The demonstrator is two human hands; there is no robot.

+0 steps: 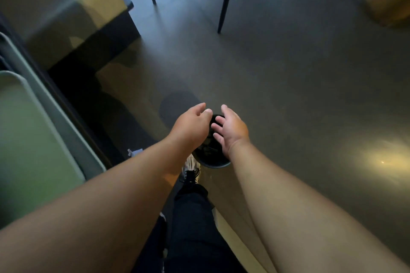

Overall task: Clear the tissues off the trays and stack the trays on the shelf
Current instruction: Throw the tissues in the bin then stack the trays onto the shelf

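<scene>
Both forearms reach down mid-frame; my left hand (192, 126) and right hand (230, 132) hover empty, fingers loosely spread, above a black bin (211, 154). Green trays (33, 131) sit at left edge.

Two bare forearms with no sleeves, watch or jewellery. The left hand (190, 126) and right hand (230, 131) are bare too, without gloves or rings. Below them, a leg in dark trousers (193, 224), ending in a lace-up shoe (192, 170) with a light and dark pattern.
</scene>
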